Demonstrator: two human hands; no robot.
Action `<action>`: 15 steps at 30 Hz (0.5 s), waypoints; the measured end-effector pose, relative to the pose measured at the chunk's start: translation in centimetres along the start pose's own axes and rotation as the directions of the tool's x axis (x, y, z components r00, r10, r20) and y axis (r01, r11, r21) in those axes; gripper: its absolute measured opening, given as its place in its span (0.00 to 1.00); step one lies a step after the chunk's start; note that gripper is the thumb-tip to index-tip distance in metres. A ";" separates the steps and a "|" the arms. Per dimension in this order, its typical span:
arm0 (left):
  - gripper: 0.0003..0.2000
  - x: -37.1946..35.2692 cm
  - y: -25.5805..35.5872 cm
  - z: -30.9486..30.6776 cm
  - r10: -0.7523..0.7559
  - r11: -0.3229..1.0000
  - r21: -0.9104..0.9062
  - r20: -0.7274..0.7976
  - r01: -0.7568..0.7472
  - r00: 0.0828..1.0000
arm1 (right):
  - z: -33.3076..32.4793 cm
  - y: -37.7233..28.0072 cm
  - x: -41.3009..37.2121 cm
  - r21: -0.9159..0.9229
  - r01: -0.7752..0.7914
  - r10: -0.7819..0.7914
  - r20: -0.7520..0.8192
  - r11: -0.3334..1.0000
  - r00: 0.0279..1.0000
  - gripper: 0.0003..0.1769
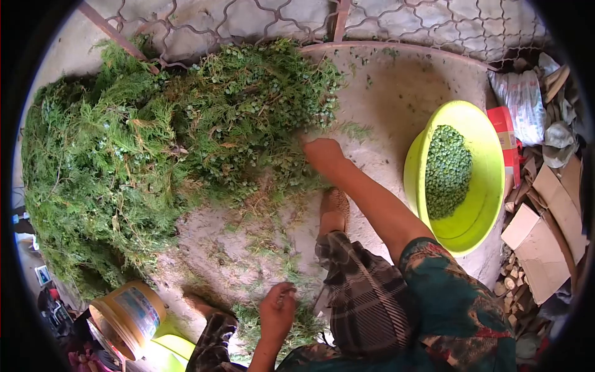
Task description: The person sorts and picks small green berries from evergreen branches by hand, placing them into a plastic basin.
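A large heap of evergreen branches (111,167), bearing small blue-green cones, fills the left and upper middle of the head view. My right hand (323,155) reaches to the heap's right edge, its fingers closed on an evergreen sprig; their tips are partly hidden in the foliage. Lower down, my left hand (277,312) is held above loose green sprigs (251,319) between my legs. Its fingers are curled, and whatever they may hold is too small to make out. To the right, a yellow-green basin (483,186) contains many small green cones (447,173).
A beige bucket (133,313) lies tilted at lower left, beside another yellow-green container (170,350). Metal mesh (260,18) borders the far side. Cardboard (542,248), wood pieces (511,279) and plastic bags (520,102) are piled at right. My shoe (334,204) stands near the heap.
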State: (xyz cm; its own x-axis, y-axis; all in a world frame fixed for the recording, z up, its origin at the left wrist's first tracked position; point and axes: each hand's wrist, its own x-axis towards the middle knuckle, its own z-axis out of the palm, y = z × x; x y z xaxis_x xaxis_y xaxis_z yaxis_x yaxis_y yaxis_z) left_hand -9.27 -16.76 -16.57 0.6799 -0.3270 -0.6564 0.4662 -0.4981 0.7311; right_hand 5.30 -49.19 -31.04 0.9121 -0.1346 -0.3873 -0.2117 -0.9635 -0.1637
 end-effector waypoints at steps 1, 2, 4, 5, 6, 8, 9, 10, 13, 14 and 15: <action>0.08 0.1 0.5 -0.1 0.019 1.000 -0.002 -0.017 -0.019 1.000 | -0.8 0.1 -0.9 0.100 0.023 -0.022 -0.008 0.995 1.000 0.10; 0.08 0.0 1.0 -0.3 0.038 0.999 -0.003 -0.033 -0.038 0.999 | -1.5 0.0 -2.1 0.091 0.026 -0.025 -0.006 0.996 1.000 0.10; 0.08 -0.2 1.4 -0.6 -0.025 0.998 -0.054 -0.028 0.023 0.999 | -2.9 -0.5 -4.6 0.350 0.096 0.000 -0.263 0.932 0.965 0.10; 0.08 -0.1 1.0 -0.8 0.037 0.999 -0.038 -0.041 -0.039 0.998 | -3.6 -0.7 -5.5 0.343 0.098 -0.001 -0.271 0.934 0.963 0.10; 0.08 -0.1 0.9 -1.0 0.102 0.994 -0.019 -0.055 -0.103 0.993 | -4.2 -0.9 -6.3 0.490 0.106 0.012 -0.233 0.865 0.972 0.10; 0.08 -0.6 1.6 -1.4 0.131 0.991 -0.018 -0.068 -0.132 0.989 | -5.8 -1.5 -7.5 0.618 0.123 0.014 -0.212 0.776 0.977 0.10; 0.08 -0.9 2.2 -1.7 0.145 0.989 -0.025 -0.070 -0.147 0.987 | -6.5 -2.0 -8.1 0.756 0.112 0.017 -0.161 0.645 0.987 0.11; 0.08 -1.2 2.8 -2.0 0.159 0.986 -0.033 -0.075 -0.162 0.984 | -7.7 -2.7 -8.9 0.866 0.094 0.004 -0.110 0.491 0.994 0.12; 0.09 -2.2 5.6 -3.1 0.262 0.962 -0.060 -0.077 -0.267 0.962 | -12.7 -5.6 -11.4 0.979 -0.056 -0.073 0.071 0.196 0.995 0.10; 0.09 -2.5 7.0 -3.4 0.282 0.956 -0.056 -0.101 -0.289 0.954 | -14.9 -6.8 -12.5 0.979 -0.028 -0.092 0.047 0.202 0.995 0.10; 0.10 -2.9 8.4 -3.7 0.335 0.933 -0.090 -0.129 -0.347 0.933 | -17.1 -8.0 -13.7 0.969 -0.041 -0.099 0.067 0.243 0.993 0.11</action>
State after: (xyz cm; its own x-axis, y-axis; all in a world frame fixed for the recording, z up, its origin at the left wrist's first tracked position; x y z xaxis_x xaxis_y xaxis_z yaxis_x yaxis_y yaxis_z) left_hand -5.27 -17.03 -7.83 0.8638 -0.3684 -0.3438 0.2502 -0.2788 0.9272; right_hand 0.50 -43.55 -8.93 0.9031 -0.0232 -0.4288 -0.4290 -0.0041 -0.9033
